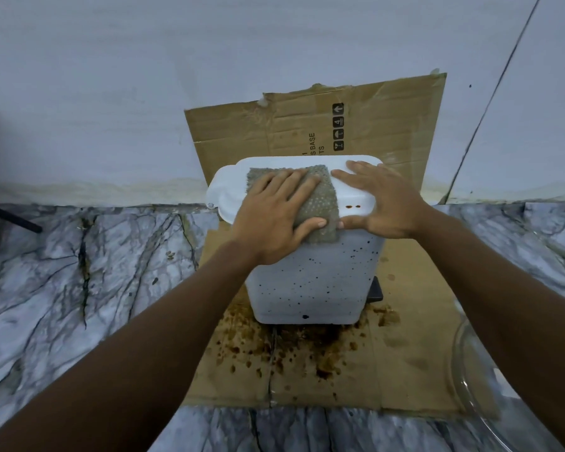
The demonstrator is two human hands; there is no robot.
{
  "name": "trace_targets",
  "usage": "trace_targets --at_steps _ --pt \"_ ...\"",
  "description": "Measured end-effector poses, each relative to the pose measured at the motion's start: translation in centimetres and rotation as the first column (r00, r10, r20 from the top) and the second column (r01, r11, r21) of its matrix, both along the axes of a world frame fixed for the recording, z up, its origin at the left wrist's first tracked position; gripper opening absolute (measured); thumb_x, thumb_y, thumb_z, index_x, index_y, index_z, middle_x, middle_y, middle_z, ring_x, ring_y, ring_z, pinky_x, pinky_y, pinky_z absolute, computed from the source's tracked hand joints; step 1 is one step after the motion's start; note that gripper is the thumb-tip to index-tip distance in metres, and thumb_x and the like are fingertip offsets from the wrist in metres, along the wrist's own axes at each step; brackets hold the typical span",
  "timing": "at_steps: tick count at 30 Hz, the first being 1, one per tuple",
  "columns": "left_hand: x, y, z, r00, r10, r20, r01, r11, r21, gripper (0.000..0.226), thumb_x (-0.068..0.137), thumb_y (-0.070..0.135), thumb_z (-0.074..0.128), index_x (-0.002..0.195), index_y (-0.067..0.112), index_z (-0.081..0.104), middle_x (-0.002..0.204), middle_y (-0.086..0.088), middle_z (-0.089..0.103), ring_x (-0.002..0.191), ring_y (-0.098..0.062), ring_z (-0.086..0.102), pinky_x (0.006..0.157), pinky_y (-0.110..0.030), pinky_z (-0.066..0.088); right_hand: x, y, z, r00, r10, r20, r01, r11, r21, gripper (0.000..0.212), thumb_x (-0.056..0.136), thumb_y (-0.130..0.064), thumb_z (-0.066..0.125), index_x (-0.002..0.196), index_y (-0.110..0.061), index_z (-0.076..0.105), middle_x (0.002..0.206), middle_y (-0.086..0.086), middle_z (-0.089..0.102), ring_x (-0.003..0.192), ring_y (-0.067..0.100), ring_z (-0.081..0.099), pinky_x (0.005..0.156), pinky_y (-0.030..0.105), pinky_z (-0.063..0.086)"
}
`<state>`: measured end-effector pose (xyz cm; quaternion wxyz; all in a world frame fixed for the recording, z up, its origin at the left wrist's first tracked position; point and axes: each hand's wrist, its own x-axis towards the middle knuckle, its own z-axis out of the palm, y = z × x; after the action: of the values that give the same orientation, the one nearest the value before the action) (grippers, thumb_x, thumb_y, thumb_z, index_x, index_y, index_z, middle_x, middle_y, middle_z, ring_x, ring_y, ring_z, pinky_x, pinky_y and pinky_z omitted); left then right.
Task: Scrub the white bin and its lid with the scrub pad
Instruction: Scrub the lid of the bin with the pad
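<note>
Closest to us, two bare forearms reach out over a flattened sheet of cardboard [405,370] lying on the grey-veined marble surface [62,272], and the sheet is splashed with brown stains, thickest just in front of the bin. Off at the right edge there's the curved rim of a clear glass bowl [463,370], only partly in view. Now the white bin [313,282] itself: it stands upright on the cardboard, its front wall peppered with dark specks, a dark foot pedal [375,290] poking out low on its right side. The lid [229,190] is down on top, closed. The left hand [274,213] lies flat on the grey-green scrub pad [320,210], fingers stretched out and pressing it onto the lid, the pad's near end drooping over the lid's front edge. The right hand [382,203] sits just beside it, spread wide and flat on the lid's right half, thumb along the front edge, gripping nothing. Two small brown spots show on the lid between the hands. Behind the bin a second cardboard panel [307,125] with printed handling symbols leans against the pale wall [144,76].
</note>
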<state>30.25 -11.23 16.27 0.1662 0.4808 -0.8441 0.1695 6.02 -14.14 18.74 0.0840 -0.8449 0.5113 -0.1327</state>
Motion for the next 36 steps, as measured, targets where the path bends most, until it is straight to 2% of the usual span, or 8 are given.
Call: trace_targets --at_steps 6,9,12,16,21,25,33,36 --pt "3.5 1.5 -1.7 0.982 0.132 -0.138 -0.145 0.986 -0.085 0.065 0.102 0.057 0.041 0.149 0.012 0.047 0.149 -0.013 0.051 0.139 -0.033 0.044 0.118 -0.049 0.027 0.3 0.7 0.1 1.000 -0.010 -0.014 0.010 1.000 0.000 0.095 0.075 -0.066 0.069 0.155 -0.038 0.026 0.165 -0.001 0.018 0.152 0.018 0.012 0.122 0.037 0.001" --pt "-0.1 1.8 -1.3 0.954 0.257 -0.152 -0.256 0.966 0.021 0.067 0.104 0.057 0.025 0.151 0.013 0.041 0.154 -0.013 0.044 0.144 -0.031 0.036 0.121 -0.050 0.020 0.2 0.7 0.1 1.000 -0.012 -0.012 0.013 1.000 0.004 0.100 0.070 -0.075 0.067 0.154 -0.039 0.026 0.165 -0.001 0.018 0.152 0.017 0.012 0.122 0.038 0.002" --pt "-2.8 2.4 -1.6 0.927 0.279 -0.249 -0.278 0.960 0.042 0.063 0.105 0.054 0.029 0.152 0.014 0.040 0.159 -0.014 0.038 0.149 -0.032 0.028 0.124 -0.048 0.012 0.2 0.5 0.1 1.000 -0.010 -0.005 0.010 1.000 0.014 0.105 0.062 -0.080 0.054 0.154 -0.038 0.027 0.165 0.000 0.020 0.152 0.017 0.014 0.122 0.037 0.004" --pt "-2.5 3.4 -3.0 0.777 0.421 -0.468 -0.428 0.898 0.096 0.069 0.104 0.057 0.031 0.160 0.015 0.025 0.169 -0.014 0.008 0.156 -0.029 0.000 0.127 -0.044 -0.003 0.0 0.6 -0.2 1.000 0.002 -0.004 -0.002 1.000 0.010 0.105 0.065 -0.084 0.061 0.154 -0.040 0.026 0.165 -0.001 0.019 0.152 0.017 0.013 0.123 0.039 0.003" --pt "-2.5 3.3 -2.0 0.482 0.605 -0.634 -0.522 0.779 0.347 0.078 0.104 0.057 0.029 0.161 0.009 0.009 0.167 -0.021 0.004 0.154 -0.035 0.001 0.125 -0.054 0.008 0.2 0.9 -0.1 1.000 -0.001 -0.022 0.001 1.000 0.003 0.098 0.070 -0.073 0.064 0.154 -0.039 0.025 0.165 -0.001 0.018 0.153 0.017 0.012 0.123 0.040 0.002" --pt "-4.3 4.8 -2.0 0.503 0.650 -0.569 -0.530 0.752 0.391 0.081 0.103 0.057 0.029 0.161 0.008 -0.001 0.167 -0.022 0.000 0.154 -0.036 -0.005 0.126 -0.050 0.000 0.2 0.9 -0.1 0.999 -0.008 -0.041 0.008 1.000 0.002 0.096 0.075 -0.067 0.069 0.154 -0.039 0.024 0.166 0.000 0.016 0.153 0.017 0.010 0.123 0.040 0.001" --pt "-3.3 4.0 -1.6 0.504 0.648 -0.571 -0.518 0.756 0.401 0.080 0.104 0.055 0.030 0.161 0.006 0.000 0.167 -0.022 0.001 0.155 -0.036 -0.005 0.126 -0.051 0.004 0.6 0.8 -0.1 0.999 -0.029 -0.040 0.029 1.000 0.001 0.096 0.073 -0.070 0.068 0.154 -0.041 0.025 0.165 -0.001 0.018 0.153 0.017 0.012 0.124 0.040 0.003" --pt "-5.3 5.1 -2.6 0.640 0.595 -0.485 -0.516 0.802 0.302 0.081 0.105 0.056 0.022 0.160 0.005 -0.009 0.165 -0.024 -0.017 0.152 -0.037 -0.022 0.125 -0.052 -0.006 0.4 0.8 -0.3 0.999 -0.020 -0.032 0.020 1.000 -0.008 0.104 0.064 -0.086 0.057 0.153 -0.040 0.028 0.164 0.000 0.021 0.152 0.017 0.015 0.123 0.040 0.005"
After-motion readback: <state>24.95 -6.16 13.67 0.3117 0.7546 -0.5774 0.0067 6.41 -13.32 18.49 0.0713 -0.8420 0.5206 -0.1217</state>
